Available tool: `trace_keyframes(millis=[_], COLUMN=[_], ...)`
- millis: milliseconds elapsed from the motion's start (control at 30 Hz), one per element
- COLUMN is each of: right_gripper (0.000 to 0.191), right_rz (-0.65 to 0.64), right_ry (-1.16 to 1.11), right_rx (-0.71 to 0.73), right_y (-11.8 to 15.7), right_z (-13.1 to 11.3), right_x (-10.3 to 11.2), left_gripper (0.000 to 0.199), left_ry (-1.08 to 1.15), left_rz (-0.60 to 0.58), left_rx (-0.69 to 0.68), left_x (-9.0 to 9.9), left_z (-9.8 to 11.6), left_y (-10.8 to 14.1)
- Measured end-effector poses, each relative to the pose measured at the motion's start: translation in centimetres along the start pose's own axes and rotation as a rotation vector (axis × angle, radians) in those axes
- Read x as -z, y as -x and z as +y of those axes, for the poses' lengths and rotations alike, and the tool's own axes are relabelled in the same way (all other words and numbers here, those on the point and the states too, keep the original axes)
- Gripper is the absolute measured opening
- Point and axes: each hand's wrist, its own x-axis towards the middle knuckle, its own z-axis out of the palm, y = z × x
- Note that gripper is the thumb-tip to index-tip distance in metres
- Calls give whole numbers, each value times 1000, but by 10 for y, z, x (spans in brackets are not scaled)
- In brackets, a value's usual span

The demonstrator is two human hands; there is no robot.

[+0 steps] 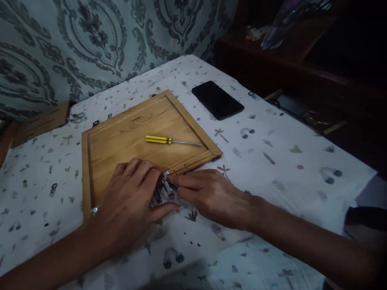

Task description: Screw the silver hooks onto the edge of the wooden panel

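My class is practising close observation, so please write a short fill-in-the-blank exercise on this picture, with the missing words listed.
1. The screwdriver has a black-marked handle whose main colour is ____.
2. It lies on a panel made of ____.
3. The phone on the patterned cloth is ____ in colour.
4. A metal hinge shows between the left hand and the ____ hand.

Missing words: yellow; wood; black; right.
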Motion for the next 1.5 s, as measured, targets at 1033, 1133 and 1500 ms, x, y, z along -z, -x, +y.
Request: trace_keyframes(millis=[1033,1133,1500], right_gripper=[28,30,31], right_rz=[18,18,44], right_ry=[31,27,36], right_rx=[27,33,23], right_y=[-2,-2,-5], right_z=[-2,-2,-2], right_x=[3,2,2], left_gripper=[27,34,49], left_ry=[79,63,141], left_rz=[-135,-150,158], left_rx=[137,147,286], left_x=[1,3,34], left_z=[3,1,-42], left_y=[-8,-6,57])
